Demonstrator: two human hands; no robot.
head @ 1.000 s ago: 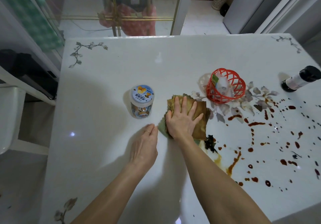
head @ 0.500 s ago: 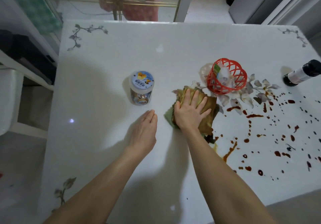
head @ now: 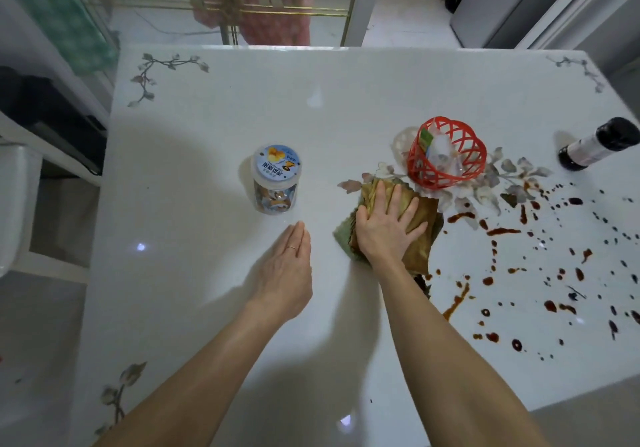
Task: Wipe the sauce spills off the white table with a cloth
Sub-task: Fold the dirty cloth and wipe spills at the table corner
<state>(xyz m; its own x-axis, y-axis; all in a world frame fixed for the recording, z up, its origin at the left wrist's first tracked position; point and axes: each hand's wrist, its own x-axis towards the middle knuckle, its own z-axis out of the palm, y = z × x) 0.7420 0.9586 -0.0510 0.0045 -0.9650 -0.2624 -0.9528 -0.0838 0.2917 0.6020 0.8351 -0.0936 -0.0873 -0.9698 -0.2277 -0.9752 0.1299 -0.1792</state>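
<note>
Just beyond the left fingers [head: 298, 238], upright: clear plastic jar [head: 275, 179] with a pale blue printed lid, contents brownish and unclear. Just past the right fingers [head: 394, 197], slightly to their right: red lattice basket [head: 446, 153], heart-like in outline, holding small clear and green-printed items too blurred to identify. Far to the right of those fingers, well apart, near the surface [head: 207, 127] edge: dark bottle [head: 595, 143] with a black cap and a white label. Under and around the basket, a printed grey-brown flower spray [head: 498, 183]; similar leafy sprigs [head: 156, 72] at the far left corner. Beyond the far edge: brass-coloured rail frame [head: 277, 11] with pink cloth behind glass.
</note>
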